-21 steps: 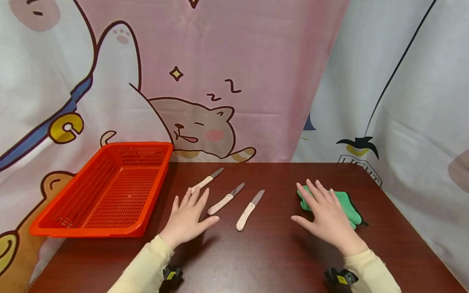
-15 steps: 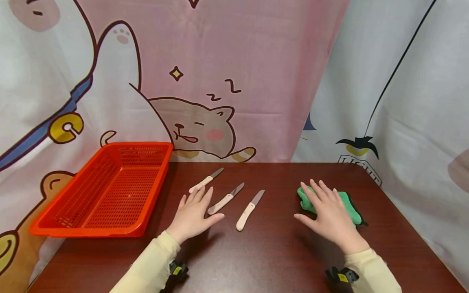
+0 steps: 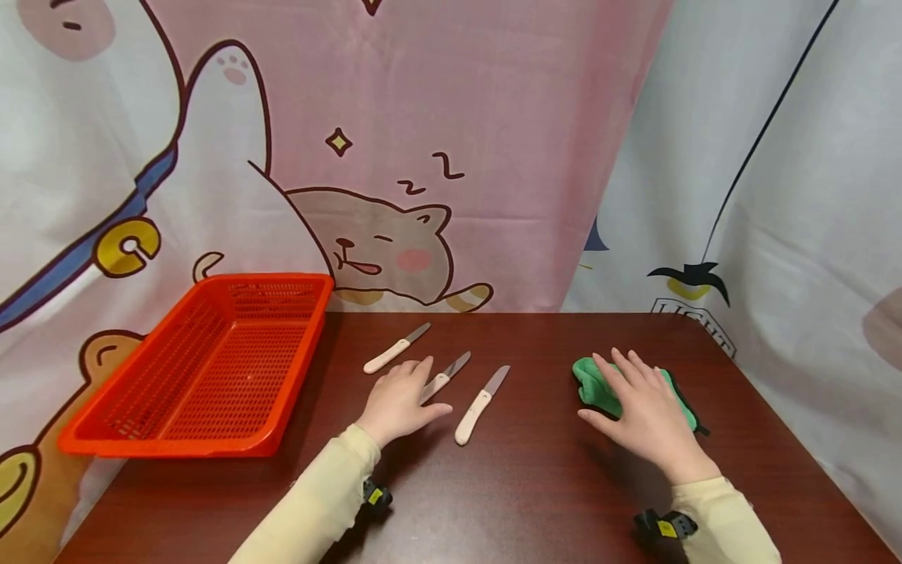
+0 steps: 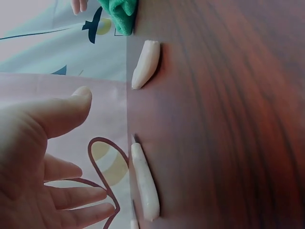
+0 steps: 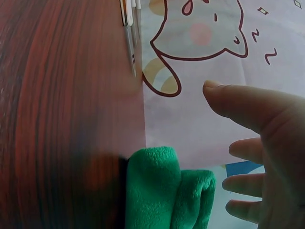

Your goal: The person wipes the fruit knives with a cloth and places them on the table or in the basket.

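Note:
Three small knives with cream handles lie on the dark wooden table: the far-left knife (image 3: 386, 356), the middle knife (image 3: 447, 377) and the right knife (image 3: 474, 417). My left hand (image 3: 398, 403) hovers over the middle knife's handle, fingers extended and thumb spread, holding nothing; in the left wrist view a gap shows between the hand and the middle knife (image 4: 146, 183). Above a folded green cloth (image 3: 597, 384) is my right hand (image 3: 650, 415), its fingers spread and grasping nothing. In the right wrist view the fuzzy green cloth (image 5: 152, 191) lies below that hand.
An orange-red plastic basket (image 3: 282, 439) with perforated sides stands at the table's left. A printed curtain (image 3: 521, 157) hangs behind the table's back edge. Bare wood (image 3: 521, 493) shows between the two forearms.
My left hand has moved to the right, from near the far-left knife to over the middle one. The right hand has shifted slightly to the right. The knives and cloth stay put.

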Demonstrator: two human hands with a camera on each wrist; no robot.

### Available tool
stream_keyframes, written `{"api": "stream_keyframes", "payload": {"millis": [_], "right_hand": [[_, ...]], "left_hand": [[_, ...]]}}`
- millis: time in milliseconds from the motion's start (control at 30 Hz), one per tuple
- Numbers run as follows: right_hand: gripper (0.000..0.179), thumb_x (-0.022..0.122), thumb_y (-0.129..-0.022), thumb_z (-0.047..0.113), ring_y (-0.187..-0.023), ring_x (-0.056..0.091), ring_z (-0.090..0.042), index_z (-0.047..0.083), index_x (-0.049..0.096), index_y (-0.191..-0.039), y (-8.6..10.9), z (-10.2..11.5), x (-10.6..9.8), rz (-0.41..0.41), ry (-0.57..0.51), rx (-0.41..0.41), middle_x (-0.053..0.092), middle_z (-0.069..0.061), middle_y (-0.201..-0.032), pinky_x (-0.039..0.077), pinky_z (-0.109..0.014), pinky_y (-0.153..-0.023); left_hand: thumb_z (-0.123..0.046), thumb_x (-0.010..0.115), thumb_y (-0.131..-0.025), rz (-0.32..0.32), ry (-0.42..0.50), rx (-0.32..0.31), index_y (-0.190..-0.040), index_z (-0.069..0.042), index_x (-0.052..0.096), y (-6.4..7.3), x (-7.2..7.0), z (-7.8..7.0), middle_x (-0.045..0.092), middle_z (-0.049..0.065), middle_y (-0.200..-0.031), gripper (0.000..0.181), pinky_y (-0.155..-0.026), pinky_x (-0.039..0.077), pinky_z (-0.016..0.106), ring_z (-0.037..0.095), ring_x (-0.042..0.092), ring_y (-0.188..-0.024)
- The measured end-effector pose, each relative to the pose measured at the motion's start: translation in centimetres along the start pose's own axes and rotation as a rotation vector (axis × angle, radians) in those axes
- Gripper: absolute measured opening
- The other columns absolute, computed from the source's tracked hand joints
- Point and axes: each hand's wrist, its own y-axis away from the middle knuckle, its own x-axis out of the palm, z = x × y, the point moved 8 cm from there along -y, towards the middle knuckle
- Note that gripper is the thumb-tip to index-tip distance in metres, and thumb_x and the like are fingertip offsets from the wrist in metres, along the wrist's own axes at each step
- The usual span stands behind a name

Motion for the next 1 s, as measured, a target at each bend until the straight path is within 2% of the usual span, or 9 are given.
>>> {"api": "stream_keyframes", "payload": {"millis": [333,500,700,1000], "right_hand": [[0.087,0.078,-0.078,0.051,-0.137,0.030,-0.050,0.004,0.048,-0.144,0.3,-1.3,0.1,0.024,-0.012,0.039,0.040,-0.031,-0.146,0.026,-0.070,-0.102],[0.086,0.078,-0.079,0.051,-0.137,0.030,-0.050,0.003,0.048,-0.143,0.4,-1.8,0.3,0.035,-0.016,0.047,0.039,-0.032,-0.146,0.028,-0.069,-0.102],[0.086,0.077,-0.079,0.052,-0.136,0.030,-0.050,0.002,0.048,-0.143,0.5,-2.0,0.3,0.041,-0.012,0.053,0.040,-0.032,-0.145,0.029,-0.069,-0.101],[0.090,0.078,-0.079,0.051,-0.134,0.033,-0.051,-0.001,0.045,-0.144,0.2,-2.6,-0.1,0.030,-0.019,0.054,0.041,-0.033,-0.144,0.029,-0.067,-0.102]], "left_hand": [[-0.050,0.080,-0.078,0.057,-0.018,-0.061,-0.135,-0.001,0.055,-1.3,1.5,0.2,0.062,0.019,-0.117,0.079,-0.082,0.051,0.052,0.037,0.060,-0.105],[-0.048,0.083,-0.076,0.077,-0.020,-0.079,-0.117,-0.004,0.061,-1.8,2.2,0.4,0.062,0.013,-0.100,0.064,-0.074,0.051,0.049,0.033,0.060,-0.093],[-0.045,0.085,-0.074,0.088,-0.029,-0.103,-0.096,-0.008,0.061,-2.4,2.9,0.8,0.054,0.007,-0.084,0.050,-0.065,0.049,0.045,0.029,0.057,-0.082],[-0.038,0.087,-0.074,0.097,-0.086,-0.164,-0.090,-0.007,0.063,-2.9,3.6,1.3,0.056,0.009,-0.086,0.042,-0.066,0.051,0.044,0.030,0.058,-0.085]]}}
